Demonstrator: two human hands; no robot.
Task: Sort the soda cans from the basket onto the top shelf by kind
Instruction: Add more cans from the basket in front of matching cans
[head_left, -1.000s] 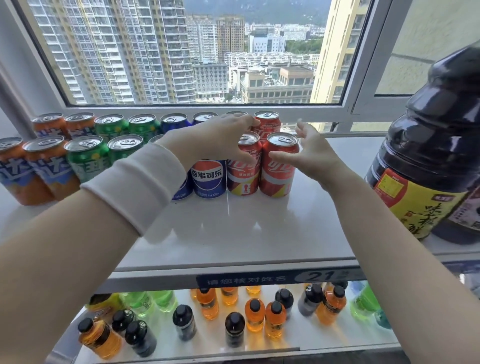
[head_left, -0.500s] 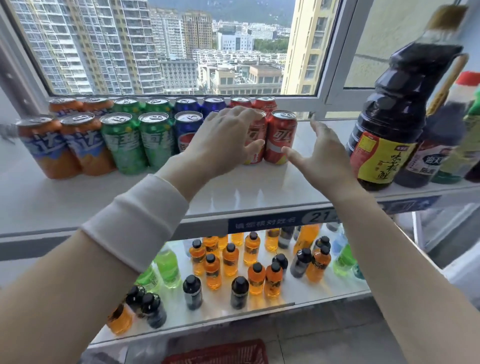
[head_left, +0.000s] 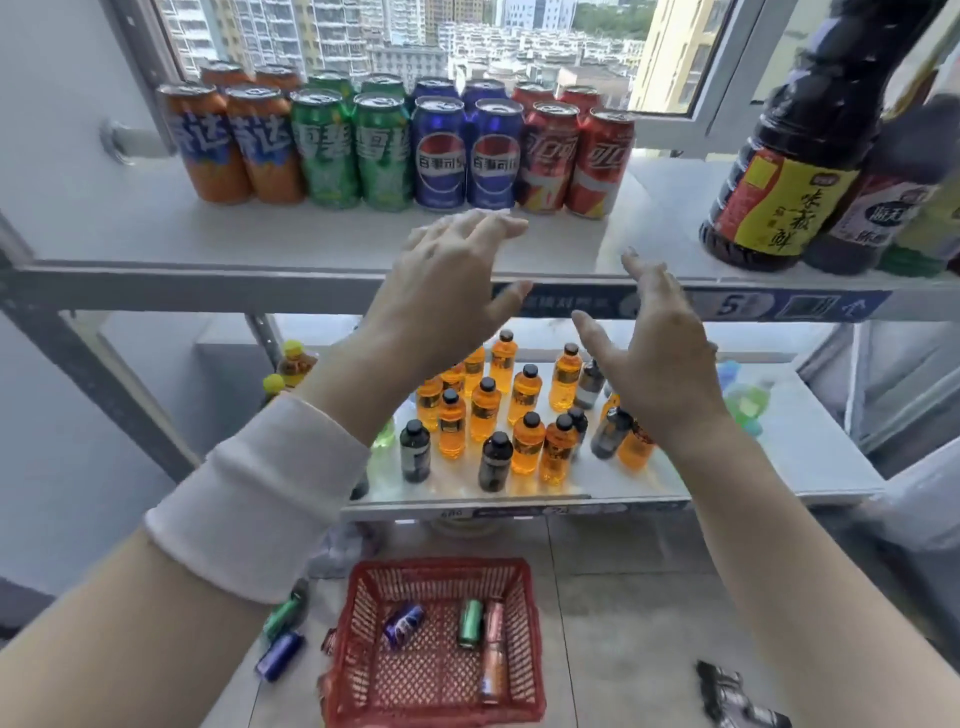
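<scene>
Both hands (head_left: 441, 291) (head_left: 660, 358) now off the soda cans (head_left: 441, 153), below them.

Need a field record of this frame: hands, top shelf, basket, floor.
left hand: open, empty, in front of the shelf edge
right hand: open, empty, lower and right of it
top shelf: two rows; left to right orange cans, green cans, blue cans, red cans; sauce bottles far right
basket: on floor, at least four leftover cans lying inside
floor cans: two, left of basket
lower shelf: small bottles standing
</scene>
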